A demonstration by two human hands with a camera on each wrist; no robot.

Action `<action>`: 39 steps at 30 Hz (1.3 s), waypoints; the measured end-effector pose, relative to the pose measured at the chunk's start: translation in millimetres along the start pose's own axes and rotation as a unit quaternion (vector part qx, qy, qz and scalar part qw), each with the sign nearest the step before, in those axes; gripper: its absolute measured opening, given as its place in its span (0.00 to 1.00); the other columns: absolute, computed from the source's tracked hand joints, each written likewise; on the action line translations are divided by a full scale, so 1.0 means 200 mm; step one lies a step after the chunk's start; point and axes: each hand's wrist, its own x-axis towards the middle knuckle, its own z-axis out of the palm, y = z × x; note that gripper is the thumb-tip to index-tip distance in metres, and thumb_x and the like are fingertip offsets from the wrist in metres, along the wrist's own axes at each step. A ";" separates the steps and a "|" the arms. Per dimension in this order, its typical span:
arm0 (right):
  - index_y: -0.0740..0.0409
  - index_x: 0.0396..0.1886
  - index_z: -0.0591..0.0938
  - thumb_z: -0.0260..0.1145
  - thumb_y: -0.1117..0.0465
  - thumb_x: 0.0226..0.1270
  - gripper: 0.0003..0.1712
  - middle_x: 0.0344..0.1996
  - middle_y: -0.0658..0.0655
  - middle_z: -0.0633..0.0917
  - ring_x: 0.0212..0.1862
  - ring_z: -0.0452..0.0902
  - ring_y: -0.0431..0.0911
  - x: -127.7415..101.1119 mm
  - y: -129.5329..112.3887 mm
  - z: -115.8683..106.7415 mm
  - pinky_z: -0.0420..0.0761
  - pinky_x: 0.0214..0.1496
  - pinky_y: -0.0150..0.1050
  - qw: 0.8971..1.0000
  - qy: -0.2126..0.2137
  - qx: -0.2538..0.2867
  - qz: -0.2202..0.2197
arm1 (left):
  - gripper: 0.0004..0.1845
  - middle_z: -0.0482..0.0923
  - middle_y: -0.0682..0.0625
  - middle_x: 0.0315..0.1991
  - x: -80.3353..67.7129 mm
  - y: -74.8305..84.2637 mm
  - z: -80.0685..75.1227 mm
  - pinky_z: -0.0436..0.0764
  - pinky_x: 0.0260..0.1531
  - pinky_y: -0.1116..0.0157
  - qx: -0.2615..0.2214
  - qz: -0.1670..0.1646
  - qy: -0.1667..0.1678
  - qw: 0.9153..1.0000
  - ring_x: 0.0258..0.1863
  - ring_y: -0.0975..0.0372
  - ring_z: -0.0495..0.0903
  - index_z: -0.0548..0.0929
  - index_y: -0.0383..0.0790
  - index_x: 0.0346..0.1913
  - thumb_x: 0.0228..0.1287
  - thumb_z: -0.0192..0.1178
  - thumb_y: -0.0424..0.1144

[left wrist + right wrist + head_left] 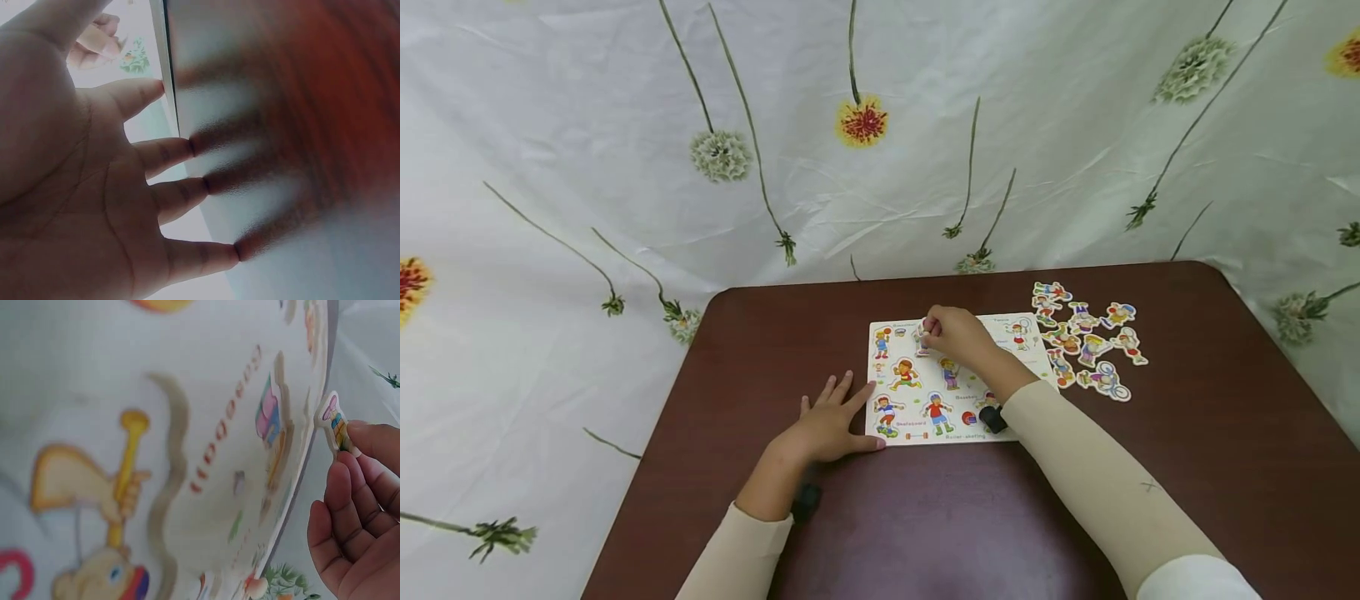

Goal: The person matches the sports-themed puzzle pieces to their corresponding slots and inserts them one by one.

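Note:
A white puzzle board point(925, 379) printed with sports figures lies on the table. Over its upper part, my right hand point(958, 335) pinches a small figure-shaped puzzle piece point(337, 428) between thumb and fingertips; in the right wrist view the piece stands tilted close to the board. My left hand point(829, 425) rests with spread fingers at the board's left edge, its thumb and index finger right at the border. In the left wrist view the palm of that hand point(81, 169) shows, fingertips down on the dark tabletop.
Right of the board lies a loose cluster of several figure-shaped puzzle pieces point(1092, 348). The dark brown table point(760, 350) ends at the back against a white floral cloth point(820, 192). A black band point(992, 418) on my right wrist overlaps the board.

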 end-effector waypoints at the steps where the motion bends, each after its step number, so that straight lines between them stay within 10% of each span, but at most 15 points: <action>1: 0.55 0.40 0.79 0.68 0.56 0.71 0.08 0.33 0.52 0.83 0.33 0.75 0.44 0.01 0.00 0.01 0.74 0.37 0.36 1.000 -0.003 -0.004 0.001 | 0.51 0.39 0.42 0.84 0.00 0.00 0.00 0.41 0.71 0.27 0.000 0.000 0.000 1.000 0.83 0.44 0.37 0.53 0.60 0.81 0.60 0.66 0.66; 39: 0.56 0.45 0.82 0.65 0.59 0.72 0.07 0.34 0.54 0.82 0.36 0.74 0.45 0.07 -0.01 0.06 0.74 0.41 0.38 0.997 -0.050 0.000 0.060 | 0.51 0.39 0.42 0.84 0.00 0.01 0.00 0.42 0.71 0.27 -0.001 -0.003 0.001 1.000 0.83 0.44 0.37 0.55 0.60 0.81 0.59 0.67 0.65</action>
